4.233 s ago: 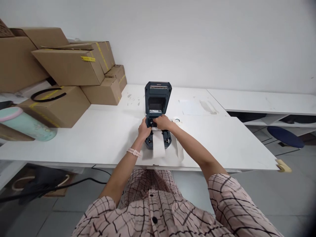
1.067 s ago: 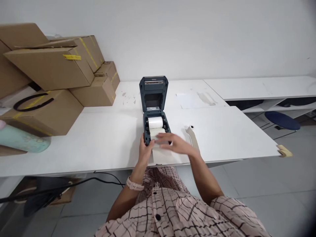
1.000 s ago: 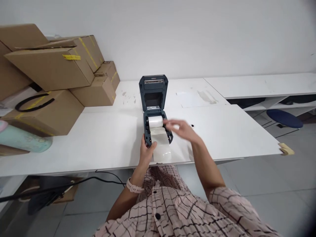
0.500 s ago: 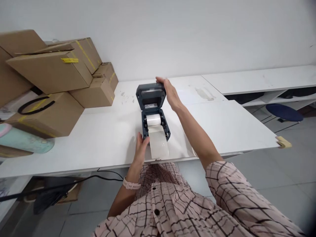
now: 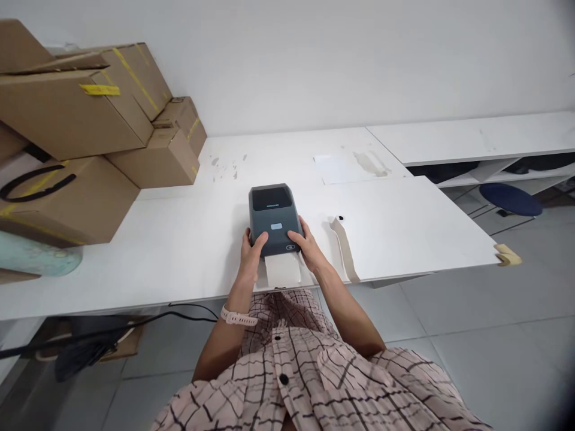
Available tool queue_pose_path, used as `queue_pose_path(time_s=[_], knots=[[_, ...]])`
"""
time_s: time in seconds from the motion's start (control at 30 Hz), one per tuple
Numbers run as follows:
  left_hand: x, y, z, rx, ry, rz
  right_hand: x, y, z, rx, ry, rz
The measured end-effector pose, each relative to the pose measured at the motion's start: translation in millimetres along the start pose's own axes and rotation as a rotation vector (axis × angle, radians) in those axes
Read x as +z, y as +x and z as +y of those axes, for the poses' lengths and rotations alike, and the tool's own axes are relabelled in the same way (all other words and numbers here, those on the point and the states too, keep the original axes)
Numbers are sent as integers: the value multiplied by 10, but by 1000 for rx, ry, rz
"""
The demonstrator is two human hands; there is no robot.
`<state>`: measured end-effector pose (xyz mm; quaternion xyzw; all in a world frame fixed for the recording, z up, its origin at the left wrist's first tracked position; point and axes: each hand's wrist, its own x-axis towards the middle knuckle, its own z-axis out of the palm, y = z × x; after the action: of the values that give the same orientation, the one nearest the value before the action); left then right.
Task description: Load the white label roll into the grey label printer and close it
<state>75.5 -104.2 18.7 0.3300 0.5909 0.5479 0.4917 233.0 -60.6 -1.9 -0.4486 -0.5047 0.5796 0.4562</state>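
A dark grey label printer [image 5: 274, 218] sits on the white table with its lid down. My left hand [image 5: 250, 254] grips its near left corner, thumb on top. At the near right corner my right hand [image 5: 311, 246] holds it the same way. A strip of white label paper [image 5: 283, 269] comes out of the printer's front and reaches the table edge. To the right, a small roll with a loose strip [image 5: 345, 248] lies on the table.
Cardboard boxes [image 5: 117, 114] are stacked at the left, with a black loop on one. A mint bottle [image 5: 40, 254] lies in front of them. A white sheet [image 5: 330, 169] lies behind the roll. A blue stool [image 5: 511, 199] stands at the right; a black cable hangs below the table.
The printer's lid has come down, hiding the label roll inside. My right hand has moved from the lid to the near right corner. The view has shifted slightly.
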Motion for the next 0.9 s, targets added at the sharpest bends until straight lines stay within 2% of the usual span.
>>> queue_pose_path(time_s=[0.07,0.23,0.37,0.47,0.57,0.6,0.67,0.8,0.83,0.9], knots=[[-15,-6,-46,30,-31,-21,-6,11,61,49,102,-46],[-28,64,-113,115,-40,65,-25,-3,128,-48,114,-13],[-43,75,-164,163,-21,48,-23,-20,107,-56,130,7],[-77,-128,-306,196,57,102,-23,-28,89,-27,131,11],[-116,-443,-519,284,231,272,-21,-28,97,-26,136,12],[-126,-529,-570,274,268,310,-18,-25,106,-29,137,15],[-134,-628,-595,161,237,237,-8,-18,128,-40,133,23],[-109,-584,-346,-226,-81,-150,14,-13,149,-58,96,33],[-99,-559,-267,-272,-145,-209,17,-20,139,-59,75,31],[-87,-527,-157,-259,-184,-236,19,-46,83,-91,-12,43]])
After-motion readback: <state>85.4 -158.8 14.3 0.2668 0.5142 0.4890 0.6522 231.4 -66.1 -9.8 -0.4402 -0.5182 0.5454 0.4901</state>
